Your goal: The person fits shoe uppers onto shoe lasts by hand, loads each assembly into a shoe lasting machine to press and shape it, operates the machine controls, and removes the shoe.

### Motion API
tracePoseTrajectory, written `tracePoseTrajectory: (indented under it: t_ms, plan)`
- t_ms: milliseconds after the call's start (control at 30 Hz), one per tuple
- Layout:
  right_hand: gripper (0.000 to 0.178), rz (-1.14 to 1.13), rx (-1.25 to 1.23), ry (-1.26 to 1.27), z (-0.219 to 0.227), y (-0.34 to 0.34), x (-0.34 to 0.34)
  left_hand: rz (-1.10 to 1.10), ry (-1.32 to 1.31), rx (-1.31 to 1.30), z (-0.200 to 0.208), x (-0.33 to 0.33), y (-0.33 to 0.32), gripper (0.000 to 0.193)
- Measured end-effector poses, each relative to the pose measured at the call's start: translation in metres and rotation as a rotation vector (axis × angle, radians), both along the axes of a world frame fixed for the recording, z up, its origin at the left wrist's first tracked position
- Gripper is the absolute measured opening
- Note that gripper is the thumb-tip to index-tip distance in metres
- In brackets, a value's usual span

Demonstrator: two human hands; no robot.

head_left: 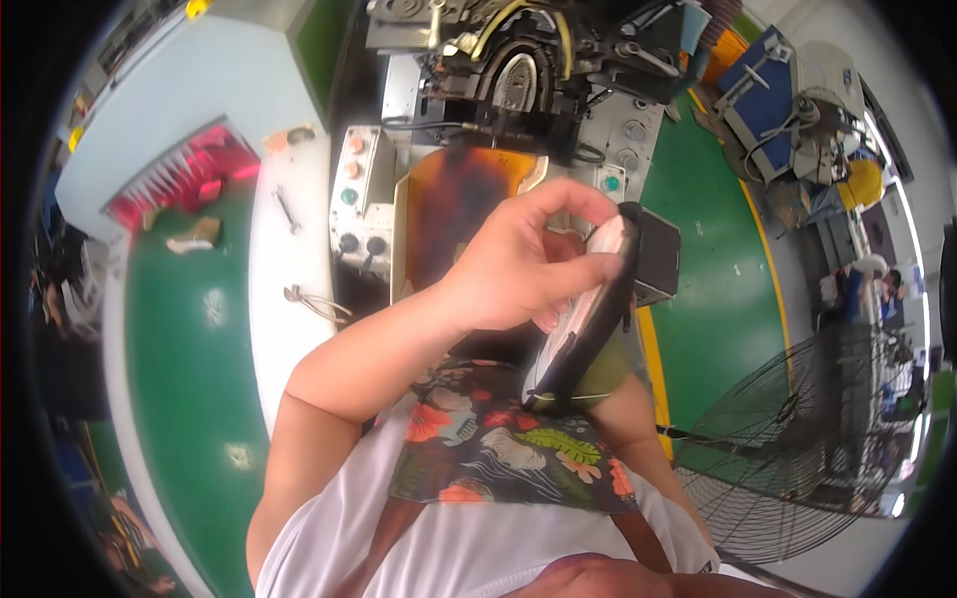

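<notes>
A dark shoe upper (596,344) on a last is held up in front of my apron, its pale underside turned left and its narrow end up. My left hand (523,261) is closed on it, thumb and fingers pinching the edge near the top. My right forearm (636,417) comes up behind the shoe, whose body hides that hand and its fingers. Olive-green material (610,367) shows behind the shoe's lower part. Beyond my hands stands a lasting machine (516,85) with a toe-shaped opening and an orange-brown shield (454,189) below it.
Left of the machine is a control box (357,194) with buttons. A wrench (286,209) and a pincer-like tool (314,302) lie on the white surface. A large wire fan (778,448) stands close on my right. Another shoe (196,235) lies by the pink-lit cabinet opening.
</notes>
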State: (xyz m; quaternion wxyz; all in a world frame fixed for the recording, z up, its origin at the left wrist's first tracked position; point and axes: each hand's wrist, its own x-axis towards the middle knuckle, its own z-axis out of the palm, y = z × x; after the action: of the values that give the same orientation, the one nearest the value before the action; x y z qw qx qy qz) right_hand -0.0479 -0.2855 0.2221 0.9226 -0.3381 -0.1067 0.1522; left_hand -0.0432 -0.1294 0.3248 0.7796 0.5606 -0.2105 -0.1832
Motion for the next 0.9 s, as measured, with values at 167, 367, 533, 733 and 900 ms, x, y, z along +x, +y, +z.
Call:
tracePoseTrajectory:
  t_ms: [167, 367, 533, 733, 900]
  plan:
    - [0.041, 0.124, 0.108, 0.023, -0.001, -0.001, -0.009, -0.012, 0.064, -0.022, 0.001, -0.012, 0.000, 0.043]
    - [0.044, -0.071, -0.043, 0.138, -0.005, 0.001, -0.018, 0.056, -0.316, 0.062, -0.007, -0.016, -0.004, 0.037]
    - [0.047, 0.050, 0.038, 0.047, 0.002, 0.003, 0.004, -0.029, -0.121, 0.109, -0.005, -0.002, 0.018, 0.027]
    - [0.059, -0.137, -0.362, 0.004, 0.013, 0.019, 0.015, 0.375, -0.010, 0.232, -0.003, 0.053, 0.053, 0.026]
    - [0.060, -0.267, -0.367, -0.236, 0.002, 0.039, 0.012, 0.575, -0.256, 0.470, -0.029, 0.042, 0.046, 0.024]
